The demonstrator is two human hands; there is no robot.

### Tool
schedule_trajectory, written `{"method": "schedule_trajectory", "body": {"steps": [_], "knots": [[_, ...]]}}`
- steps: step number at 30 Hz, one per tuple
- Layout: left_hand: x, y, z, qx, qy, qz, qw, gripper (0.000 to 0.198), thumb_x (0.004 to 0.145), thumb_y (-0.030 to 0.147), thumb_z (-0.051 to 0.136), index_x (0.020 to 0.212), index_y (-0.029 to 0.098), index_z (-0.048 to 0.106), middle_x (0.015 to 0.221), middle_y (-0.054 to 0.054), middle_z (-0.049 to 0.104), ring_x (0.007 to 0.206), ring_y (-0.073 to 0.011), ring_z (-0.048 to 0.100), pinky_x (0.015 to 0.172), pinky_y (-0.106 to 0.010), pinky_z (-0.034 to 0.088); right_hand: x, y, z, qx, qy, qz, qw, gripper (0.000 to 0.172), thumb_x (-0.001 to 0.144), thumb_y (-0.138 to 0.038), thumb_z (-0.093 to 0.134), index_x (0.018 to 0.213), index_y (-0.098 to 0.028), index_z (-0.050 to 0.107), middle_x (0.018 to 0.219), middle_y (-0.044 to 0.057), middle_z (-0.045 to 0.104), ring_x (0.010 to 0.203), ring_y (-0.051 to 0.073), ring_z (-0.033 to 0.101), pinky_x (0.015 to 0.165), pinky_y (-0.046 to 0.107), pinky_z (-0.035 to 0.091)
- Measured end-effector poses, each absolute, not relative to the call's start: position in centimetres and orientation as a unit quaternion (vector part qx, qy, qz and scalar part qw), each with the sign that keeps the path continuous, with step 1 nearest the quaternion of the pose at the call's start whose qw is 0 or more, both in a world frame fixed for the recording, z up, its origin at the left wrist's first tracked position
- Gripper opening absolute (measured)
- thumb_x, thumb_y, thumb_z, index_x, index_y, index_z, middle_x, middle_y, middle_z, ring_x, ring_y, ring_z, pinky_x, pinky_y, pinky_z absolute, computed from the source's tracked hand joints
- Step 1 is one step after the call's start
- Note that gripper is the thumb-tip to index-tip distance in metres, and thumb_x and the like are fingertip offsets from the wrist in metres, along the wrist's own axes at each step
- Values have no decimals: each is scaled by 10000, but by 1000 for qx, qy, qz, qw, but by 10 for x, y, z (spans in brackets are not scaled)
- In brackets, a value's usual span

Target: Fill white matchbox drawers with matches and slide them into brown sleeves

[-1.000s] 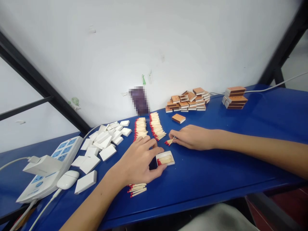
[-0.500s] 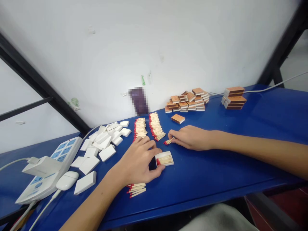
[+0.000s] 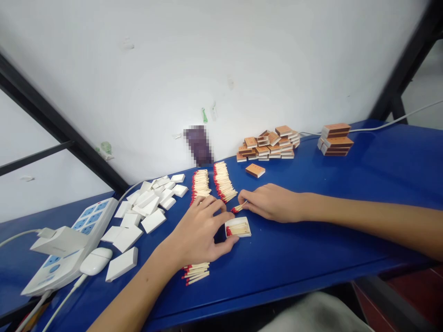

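My left hand [image 3: 199, 233] rests on the blue table [image 3: 311, 258], thumb and fingers pinching the left end of a small white matchbox tray [image 3: 238, 228] that holds red-tipped matches. My right hand [image 3: 273, 203] is closed on a few red-tipped matches [image 3: 238, 207], their heads just above the tray's far edge. Two rows of matches [image 3: 212, 182] lie behind the hands. A small bundle of matches [image 3: 195, 272] lies under my left wrist.
White empty trays [image 3: 148, 205] are scattered at the left, beside a power strip [image 3: 69, 244] with a plug and a white earbud case [image 3: 96, 261]. Orange matchbox sleeves [image 3: 268, 145] are piled at the back, one lone sleeve [image 3: 255, 170], another stack [image 3: 335, 139] at right.
My right hand has slid left and nearer with the matches, bringing them from beside the match rows to just above the tray. The left hand has stayed on the tray.
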State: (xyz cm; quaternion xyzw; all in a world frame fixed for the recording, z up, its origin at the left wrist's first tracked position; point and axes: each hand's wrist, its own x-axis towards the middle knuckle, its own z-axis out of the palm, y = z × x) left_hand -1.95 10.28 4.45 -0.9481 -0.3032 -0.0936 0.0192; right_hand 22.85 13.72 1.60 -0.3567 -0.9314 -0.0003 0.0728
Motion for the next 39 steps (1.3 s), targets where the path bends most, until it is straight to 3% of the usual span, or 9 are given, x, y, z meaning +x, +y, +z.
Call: {"method": "schedule_trajectory", "body": {"steps": [15, 25, 32, 39], "knots": [[-21, 101, 46, -947, -304, -95, 28, 298, 891, 450, 593, 1029, 204, 689, 1064, -71, 643, 1031, -262, 552, 952, -443, 383, 225, 134, 24, -380, -922, 18, 75, 260, 1038, -333, 328, 1089, -186, 535, 763, 33, 666, 607, 179, 582, 557, 282, 248], [-20, 103, 45, -943, -310, -111, 48, 328, 892, 467, 595, 1029, 186, 697, 1003, -71, 650, 990, -253, 554, 926, -434, 397, 218, 123, 24, -295, -935, 101, 169, 185, 991, -291, 439, 989, -187, 593, 750, 2, 659, 617, 137, 554, 613, 256, 329], [-17, 100, 42, -947, -286, -140, 44, 322, 899, 472, 588, 951, 174, 697, 904, -58, 650, 907, -233, 563, 866, -412, 415, 207, 111, 21, -297, -923, 146, 194, 114, 899, -259, 564, 843, -197, 642, 649, -35, 635, 558, 110, 520, 586, 234, 320], [-17, 104, 40, -946, -289, -140, 43, 318, 895, 469, 604, 984, 178, 696, 930, -55, 659, 916, -233, 578, 887, -412, 415, 211, 116, 16, -294, -923, 66, 239, 190, 928, -296, 538, 929, -188, 694, 719, 12, 686, 631, 136, 581, 627, 255, 339]]}}
